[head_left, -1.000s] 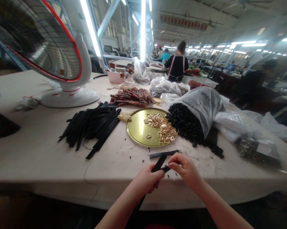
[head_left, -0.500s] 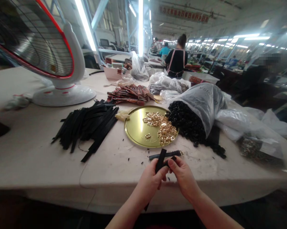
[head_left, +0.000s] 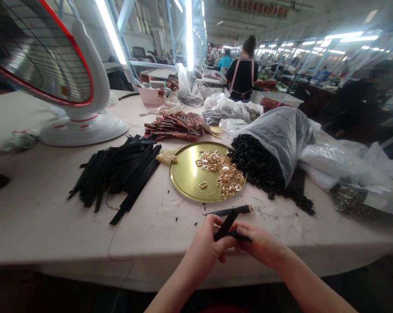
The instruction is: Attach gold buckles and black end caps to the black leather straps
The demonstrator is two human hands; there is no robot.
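A black strap (head_left: 226, 226) stands up at a slant out of my left hand (head_left: 207, 239), pinched between thumb and fingers. My right hand (head_left: 261, 244) meets it, its fingers closed around the lower side of a dark strap piece (head_left: 242, 236) that points right. Whether both pieces are one strap is hidden by the fingers. Just beyond my hands lies a finished-looking strap (head_left: 229, 211) with a gold buckle (head_left: 250, 209) at its right end. Behind it, a round gold tray (head_left: 186, 182) holds many gold buckles (head_left: 229, 178).
Left of the tray is a pile of black straps (head_left: 114, 171). Small black pieces (head_left: 258, 163) spill from a plastic bag (head_left: 281, 134) on the right. Brown-red strips (head_left: 176, 126) lie behind, a white fan (head_left: 88, 126) at left. A person (head_left: 243, 74) stands farther back.
My right hand has turned over and shifted slightly right, its fingers now beneath the dark piece. The strap in my left hand leans more to the right. The camera view has shifted slightly.
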